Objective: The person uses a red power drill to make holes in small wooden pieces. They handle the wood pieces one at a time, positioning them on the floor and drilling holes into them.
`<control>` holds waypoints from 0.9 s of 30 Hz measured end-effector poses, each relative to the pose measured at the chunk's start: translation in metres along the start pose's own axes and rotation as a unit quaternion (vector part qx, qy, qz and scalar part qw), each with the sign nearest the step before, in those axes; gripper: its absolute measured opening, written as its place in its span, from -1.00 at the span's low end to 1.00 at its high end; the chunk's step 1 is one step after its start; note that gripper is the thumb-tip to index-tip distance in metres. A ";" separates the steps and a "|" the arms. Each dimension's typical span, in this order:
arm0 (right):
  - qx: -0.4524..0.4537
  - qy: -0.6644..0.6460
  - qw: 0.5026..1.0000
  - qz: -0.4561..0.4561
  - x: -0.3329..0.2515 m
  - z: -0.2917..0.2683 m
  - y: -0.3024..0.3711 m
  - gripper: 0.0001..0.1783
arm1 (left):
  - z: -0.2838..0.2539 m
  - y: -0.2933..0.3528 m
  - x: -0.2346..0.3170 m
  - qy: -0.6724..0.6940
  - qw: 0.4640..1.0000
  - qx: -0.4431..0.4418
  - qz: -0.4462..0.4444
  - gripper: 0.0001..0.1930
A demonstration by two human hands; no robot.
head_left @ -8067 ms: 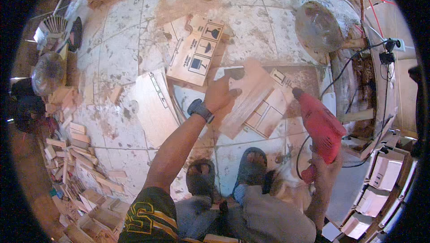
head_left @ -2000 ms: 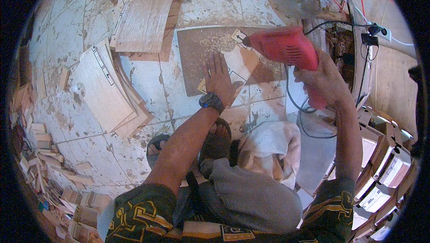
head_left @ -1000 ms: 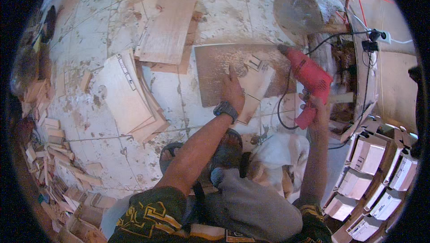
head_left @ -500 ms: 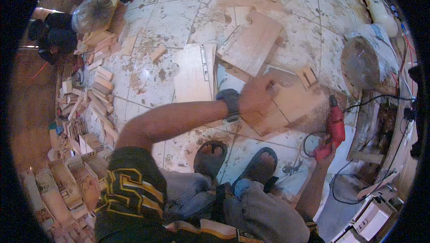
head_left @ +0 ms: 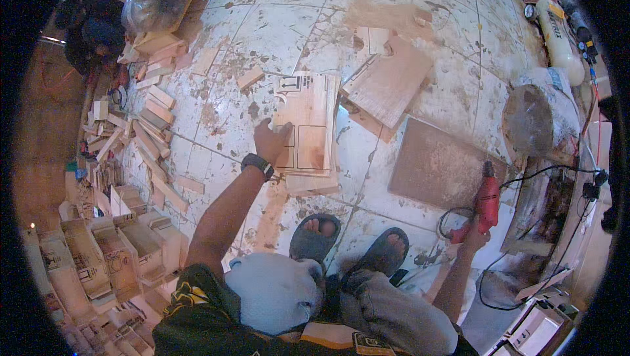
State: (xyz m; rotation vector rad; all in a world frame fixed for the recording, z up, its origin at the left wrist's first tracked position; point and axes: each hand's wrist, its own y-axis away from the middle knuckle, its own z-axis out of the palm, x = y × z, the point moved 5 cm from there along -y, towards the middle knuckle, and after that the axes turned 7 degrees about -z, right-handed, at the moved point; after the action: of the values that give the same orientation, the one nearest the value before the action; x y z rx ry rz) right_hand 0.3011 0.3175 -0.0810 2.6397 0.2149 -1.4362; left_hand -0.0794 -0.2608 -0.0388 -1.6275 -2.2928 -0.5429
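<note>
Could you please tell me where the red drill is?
On the right side of the head view, the red drill is in the right hand, near the brown board.

Dark short-sleeved jersey with yellow-edged markings, black wristwatch, faded grey-blue jeans, dark open-toed sandals.

The left hand is covering part of the top plywood panel, which is hiding most of the sheets beneath, while the red drill is concealing part of the right hand gripping it
</note>
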 end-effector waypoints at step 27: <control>-0.710 -0.030 0.702 -0.045 -0.240 0.301 0.283 -0.08 | 0.007 0.065 -0.007 0.496 0.729 -0.447 -0.150 -0.44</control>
State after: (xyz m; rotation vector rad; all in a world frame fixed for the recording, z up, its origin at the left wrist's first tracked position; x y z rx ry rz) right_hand -0.0230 -0.0302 -0.0290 1.2533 0.9662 -0.7119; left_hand -0.0154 -0.2441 -0.0385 -0.7236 -1.4142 -2.1952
